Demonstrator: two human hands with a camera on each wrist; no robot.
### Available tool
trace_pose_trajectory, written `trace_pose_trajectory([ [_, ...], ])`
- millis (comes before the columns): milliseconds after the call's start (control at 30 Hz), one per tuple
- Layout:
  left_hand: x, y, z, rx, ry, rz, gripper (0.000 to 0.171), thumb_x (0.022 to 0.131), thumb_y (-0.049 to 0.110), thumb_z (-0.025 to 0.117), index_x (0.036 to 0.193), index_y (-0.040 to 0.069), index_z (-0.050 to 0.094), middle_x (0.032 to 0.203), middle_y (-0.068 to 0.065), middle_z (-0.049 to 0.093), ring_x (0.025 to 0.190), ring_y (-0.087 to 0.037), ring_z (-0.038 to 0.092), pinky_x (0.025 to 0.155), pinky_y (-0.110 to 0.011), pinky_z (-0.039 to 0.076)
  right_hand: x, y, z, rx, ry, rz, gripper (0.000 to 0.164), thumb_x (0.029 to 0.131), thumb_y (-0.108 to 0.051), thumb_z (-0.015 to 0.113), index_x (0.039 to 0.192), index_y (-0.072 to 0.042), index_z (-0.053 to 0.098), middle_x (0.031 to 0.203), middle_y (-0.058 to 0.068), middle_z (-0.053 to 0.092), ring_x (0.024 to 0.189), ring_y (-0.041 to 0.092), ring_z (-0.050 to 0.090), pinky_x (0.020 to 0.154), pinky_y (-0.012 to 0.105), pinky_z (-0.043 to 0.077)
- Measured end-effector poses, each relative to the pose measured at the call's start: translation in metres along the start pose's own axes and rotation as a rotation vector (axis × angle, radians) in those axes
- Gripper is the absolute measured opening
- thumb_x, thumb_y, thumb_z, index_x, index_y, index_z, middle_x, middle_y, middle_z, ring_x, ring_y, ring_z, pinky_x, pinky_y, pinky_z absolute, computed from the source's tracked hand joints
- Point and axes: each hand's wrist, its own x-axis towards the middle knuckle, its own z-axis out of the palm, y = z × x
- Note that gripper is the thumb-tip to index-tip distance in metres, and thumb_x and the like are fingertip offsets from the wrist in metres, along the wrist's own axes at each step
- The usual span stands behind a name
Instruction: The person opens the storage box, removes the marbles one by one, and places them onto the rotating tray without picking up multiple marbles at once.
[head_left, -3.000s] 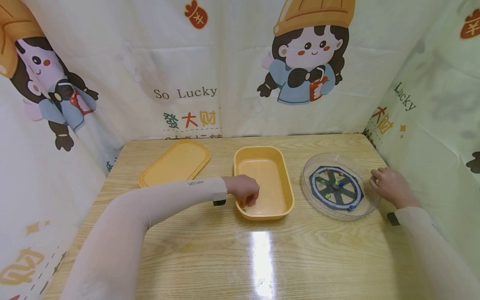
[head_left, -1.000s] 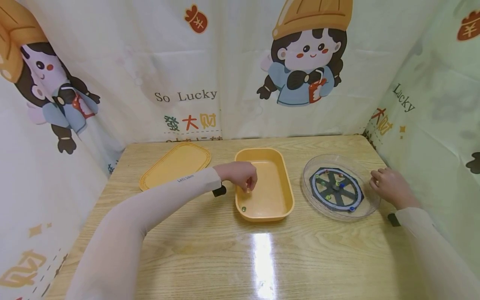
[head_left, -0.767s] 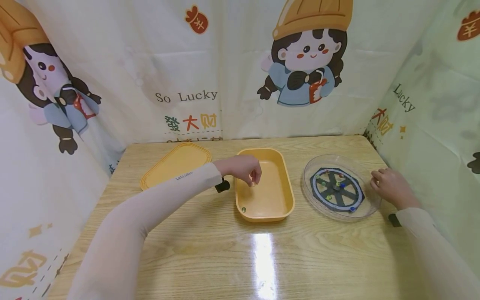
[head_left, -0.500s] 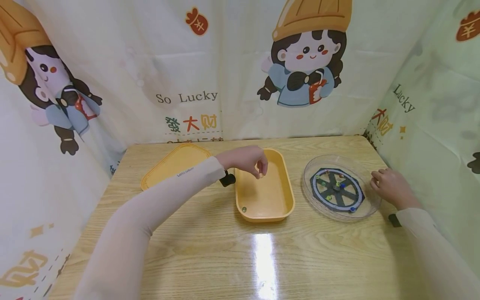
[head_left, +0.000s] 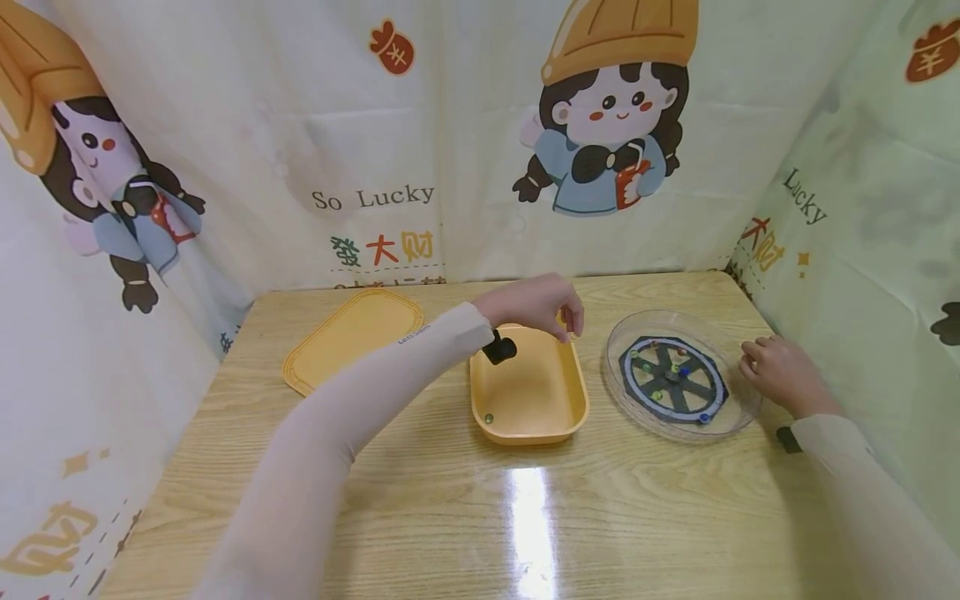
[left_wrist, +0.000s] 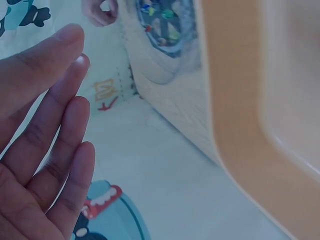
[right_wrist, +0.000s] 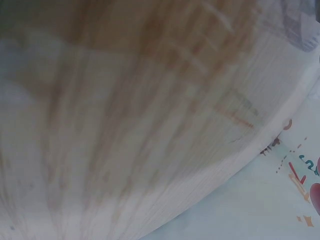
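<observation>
My left hand (head_left: pixel 536 302) is over the far right part of the yellow-orange rectangular bin (head_left: pixel 480 392), thumb and forefinger pinching a small clear marble (head_left: pixel 572 337). In the left wrist view only a bright glint shows at its fingertips; the other fingers are loosely bent. A green marble (head_left: pixel 489 418) lies in the bin's near left corner. The round clear dish (head_left: pixel 617 392) holds a dark wheel-shaped piece (head_left: pixel 672 377) with several coloured marbles on it. My right hand (head_left: pixel 783 372) rests beside the dish's right rim, fingers loosely curled and nothing seen in them.
A yellow-orange lid (head_left: pixel 352 337) lies left of the bin, partly behind my left sleeve. The wooden table (head_left: pixel 420 517) reaches back to a printed curtain (head_left: pixel 480 150), which also closes off both sides.
The left hand has risen from the bin's near left corner with the marble and moved right and away, toward the bin's far right side. The right hand and dish stay put.
</observation>
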Motion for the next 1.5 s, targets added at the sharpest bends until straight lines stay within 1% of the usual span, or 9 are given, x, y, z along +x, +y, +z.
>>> trace_pose_trajectory([
  [267,0.044,0.01,0.005,-0.009,0.052,0.03,0.011,0.08,0.016,0.074,0.09,0.011,0.075,0.089,0.003,0.072,0.085,-0.007,0.063,0.081,-0.015,0.048,-0.001,0.001,0.0,0.0,-0.002,0.001,0.018,0.068,0.001,0.059,0.059,-0.005,0.044,0.051,0.005,0.04,0.046,0.022,0.037,0.047,0.043,0.035],
  [400,0.065,0.012,0.012,-0.029,0.073,0.022,0.013,0.08,0.018,0.074,0.092,0.012,0.075,0.09,0.004,0.072,0.083,-0.005,0.063,0.077,-0.012,0.047,0.0,0.0,-0.001,0.002,0.008,-0.007,0.017,0.067,0.002,0.059,0.06,-0.004,0.045,0.051,0.006,0.041,0.046,0.022,0.037,0.046,0.043,0.035],
  [600,0.097,0.014,0.031,-0.142,0.074,-0.007,0.013,0.081,0.014,0.072,0.093,0.008,0.074,0.09,0.001,0.072,0.082,-0.005,0.063,0.073,-0.011,0.048,0.0,0.0,-0.002,-0.001,0.009,-0.007,0.015,0.066,0.002,0.06,0.061,-0.003,0.047,0.053,0.007,0.043,0.047,0.023,0.039,0.048,0.045,0.037],
  [733,0.115,0.016,0.046,-0.183,0.078,-0.01,0.013,0.082,0.013,0.072,0.093,0.007,0.074,0.09,-0.001,0.073,0.08,-0.005,0.065,0.071,-0.01,0.048,-0.001,0.0,-0.002,-0.001,0.01,0.003,0.017,0.067,0.002,0.06,0.061,-0.004,0.046,0.053,0.006,0.042,0.047,0.023,0.039,0.048,0.044,0.036],
  [867,0.13,0.017,0.06,-0.206,0.087,-0.018,0.011,0.083,0.014,0.071,0.092,0.009,0.074,0.091,0.0,0.073,0.078,-0.002,0.064,0.07,-0.008,0.047,-0.001,0.0,-0.002,0.002,0.021,-0.002,0.016,0.066,0.002,0.06,0.061,-0.005,0.046,0.053,0.006,0.043,0.047,0.022,0.038,0.047,0.043,0.036],
  [1000,0.142,0.021,0.072,-0.218,0.112,-0.036,0.01,0.084,0.016,0.07,0.091,0.011,0.074,0.092,0.002,0.072,0.076,-0.001,0.064,0.069,-0.008,0.047,0.0,0.0,-0.001,-0.005,0.025,-0.007,0.015,0.066,0.002,0.059,0.061,-0.004,0.047,0.053,0.006,0.044,0.047,0.022,0.038,0.047,0.043,0.036],
  [1200,0.158,0.03,0.088,-0.247,0.15,-0.117,0.012,0.084,0.019,0.07,0.094,0.014,0.075,0.09,0.006,0.072,0.075,0.0,0.062,0.067,-0.008,0.046,-0.001,0.0,0.0,-0.002,0.027,0.006,0.012,0.068,0.0,0.058,0.062,-0.004,0.048,0.053,0.006,0.043,0.047,0.023,0.041,0.048,0.043,0.037],
  [1300,0.167,0.034,0.098,-0.237,0.136,-0.143,0.012,0.084,0.02,0.071,0.094,0.016,0.075,0.09,0.007,0.072,0.074,0.001,0.062,0.065,-0.008,0.045,-0.001,0.001,0.001,0.005,0.03,0.01,0.012,0.067,0.0,0.058,0.062,-0.004,0.048,0.053,0.006,0.043,0.048,0.024,0.041,0.048,0.044,0.037],
  [1500,0.182,0.042,0.119,-0.161,0.058,-0.159,0.008,0.082,0.016,0.073,0.089,0.017,0.076,0.086,0.009,0.072,0.074,0.0,0.061,0.064,-0.009,0.045,-0.001,-0.002,-0.002,0.008,0.022,0.03,0.011,0.067,0.0,0.059,0.063,-0.003,0.049,0.054,0.008,0.044,0.048,0.026,0.042,0.048,0.045,0.037],
])
